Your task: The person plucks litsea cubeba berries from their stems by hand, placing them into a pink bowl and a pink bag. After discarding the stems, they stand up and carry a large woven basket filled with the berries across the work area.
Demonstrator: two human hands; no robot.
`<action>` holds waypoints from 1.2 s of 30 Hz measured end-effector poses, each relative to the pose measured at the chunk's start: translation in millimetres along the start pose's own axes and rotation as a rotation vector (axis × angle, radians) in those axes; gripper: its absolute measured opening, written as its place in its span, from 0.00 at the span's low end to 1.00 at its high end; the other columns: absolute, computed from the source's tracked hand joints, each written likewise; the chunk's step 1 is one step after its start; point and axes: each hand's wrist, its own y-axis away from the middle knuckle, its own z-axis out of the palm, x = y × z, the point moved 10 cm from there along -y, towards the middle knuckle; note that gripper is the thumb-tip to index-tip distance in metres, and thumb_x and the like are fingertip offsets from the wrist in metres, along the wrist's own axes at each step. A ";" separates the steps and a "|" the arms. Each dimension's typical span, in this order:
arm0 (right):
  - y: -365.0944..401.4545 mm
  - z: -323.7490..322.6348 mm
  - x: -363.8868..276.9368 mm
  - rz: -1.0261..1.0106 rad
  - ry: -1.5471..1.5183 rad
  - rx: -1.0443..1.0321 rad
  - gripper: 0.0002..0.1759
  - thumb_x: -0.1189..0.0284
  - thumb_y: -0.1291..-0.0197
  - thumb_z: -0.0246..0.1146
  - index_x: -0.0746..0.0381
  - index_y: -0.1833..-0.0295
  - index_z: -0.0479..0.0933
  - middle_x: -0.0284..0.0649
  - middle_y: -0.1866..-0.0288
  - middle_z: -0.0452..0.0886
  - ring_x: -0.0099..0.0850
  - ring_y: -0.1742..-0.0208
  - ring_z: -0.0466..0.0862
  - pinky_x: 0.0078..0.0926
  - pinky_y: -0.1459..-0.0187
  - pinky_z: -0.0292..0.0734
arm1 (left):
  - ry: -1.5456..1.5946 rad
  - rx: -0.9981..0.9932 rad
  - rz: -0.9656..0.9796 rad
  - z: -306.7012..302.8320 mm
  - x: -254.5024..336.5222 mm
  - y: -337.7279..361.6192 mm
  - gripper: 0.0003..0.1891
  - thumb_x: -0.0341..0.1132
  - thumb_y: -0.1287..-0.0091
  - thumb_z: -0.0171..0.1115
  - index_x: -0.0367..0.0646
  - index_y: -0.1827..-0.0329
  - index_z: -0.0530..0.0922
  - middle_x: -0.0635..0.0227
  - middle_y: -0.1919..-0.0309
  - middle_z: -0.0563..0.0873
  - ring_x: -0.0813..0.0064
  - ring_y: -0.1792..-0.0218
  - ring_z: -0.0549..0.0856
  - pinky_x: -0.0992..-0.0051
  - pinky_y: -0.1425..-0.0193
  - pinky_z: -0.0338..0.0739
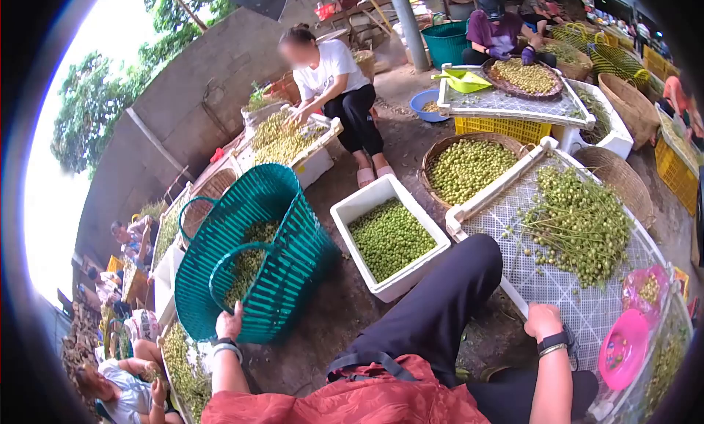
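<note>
My left hand (229, 323) is closed on the rim of a large teal woven basket (301, 237), near the foot of its looped handle. The basket tilts, and green fruit on stems (253, 259) lies inside it. My right hand (543, 320) is closed at the white edge of a mesh tray (495, 215), its fingertips partly hidden. On this tray rests a heap of stemmed green fruit (579, 222). A pink bowl (623, 349) and a pink plastic bag of fruit (645, 288) sit near its right side.
Between basket and tray stands a white foam box (433, 249) of loose green fruit. Behind it is a round wicker basket (427, 164). A person (334, 72) sits sorting ahead; another person (502, 39) works at the back. A blue basin (416, 101) lies on the ground.
</note>
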 end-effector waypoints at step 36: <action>321.3 -319.7 205.4 0.512 -0.285 0.789 0.14 0.68 0.40 0.61 0.66 0.54 0.74 0.35 0.67 0.76 0.21 0.68 0.74 0.21 0.65 0.71 | 0.493 -0.562 2.046 -5.8 660.9 474.7 0.10 0.31 0.39 0.59 0.38 0.56 0.79 0.55 0.61 0.82 0.55 0.59 0.82 0.62 0.55 0.77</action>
